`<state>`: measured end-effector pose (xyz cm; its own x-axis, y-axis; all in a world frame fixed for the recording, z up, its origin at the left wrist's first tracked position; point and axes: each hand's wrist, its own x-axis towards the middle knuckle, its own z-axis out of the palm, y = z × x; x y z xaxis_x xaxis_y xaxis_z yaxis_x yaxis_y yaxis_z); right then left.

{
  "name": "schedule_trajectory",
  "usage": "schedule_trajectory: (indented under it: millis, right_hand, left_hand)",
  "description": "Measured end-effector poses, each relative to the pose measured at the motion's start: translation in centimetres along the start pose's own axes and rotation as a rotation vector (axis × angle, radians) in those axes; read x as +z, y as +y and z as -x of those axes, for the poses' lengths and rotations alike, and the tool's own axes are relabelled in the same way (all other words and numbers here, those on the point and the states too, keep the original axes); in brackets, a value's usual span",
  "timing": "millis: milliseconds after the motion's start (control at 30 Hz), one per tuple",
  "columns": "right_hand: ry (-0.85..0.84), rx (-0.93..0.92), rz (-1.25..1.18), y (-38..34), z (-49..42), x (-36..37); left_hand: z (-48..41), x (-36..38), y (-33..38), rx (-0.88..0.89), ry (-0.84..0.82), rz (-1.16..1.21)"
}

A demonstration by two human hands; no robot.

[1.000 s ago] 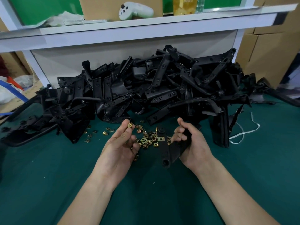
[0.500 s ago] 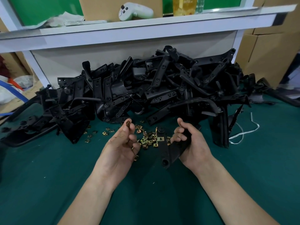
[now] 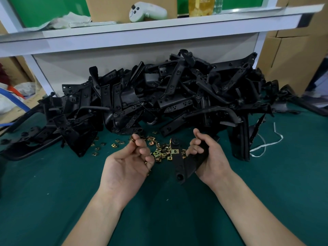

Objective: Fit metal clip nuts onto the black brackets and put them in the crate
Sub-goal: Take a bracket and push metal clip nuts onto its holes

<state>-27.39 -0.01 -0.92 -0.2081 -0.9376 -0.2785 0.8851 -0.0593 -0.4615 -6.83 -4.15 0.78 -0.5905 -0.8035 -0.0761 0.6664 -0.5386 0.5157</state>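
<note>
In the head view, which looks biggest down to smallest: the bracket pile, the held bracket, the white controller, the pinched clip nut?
1. bracket pile
2. held bracket and white controller: about alike, and the controller sits farther back, so unranked
3. pinched clip nut, smallest

bracket: right side behind right hand | bottle: top cut off

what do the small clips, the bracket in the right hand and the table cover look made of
The clips look like plated steel: brassy yellow glint. The bracket in the right hand is probably moulded plastic, matte black with dull highlights, or painted metal. The table cover is matte dark green, perhaps felt or rubber.
</note>
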Motion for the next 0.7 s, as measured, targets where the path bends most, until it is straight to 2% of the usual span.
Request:
schedule_trajectory:
  millis: [233, 400, 567, 700]
  right_hand:
    - [-0.003, -0.004, -0.009, 0.0, 0.0, 0.0]
    - [-0.004, -0.026, -0.049, -0.1, 0.1, 0.0]
    - [0.038, -0.107, -0.121, -0.5, 0.0, -0.2]
    - [0.057, -0.149, -0.15, -0.6, 0.0, -0.1]
  left_hand:
    - [0.0, 0.3, -0.1, 0.007, 0.048, -0.08]
    - [-0.1, 0.7, -0.5, 0.095, 0.126, -0.487]
    - [0.5, 1.2, -1.5, 0.09, 0.094, -0.764]
    - [0.9, 1.7, -2.4, 0.04, 0.046, -0.851]
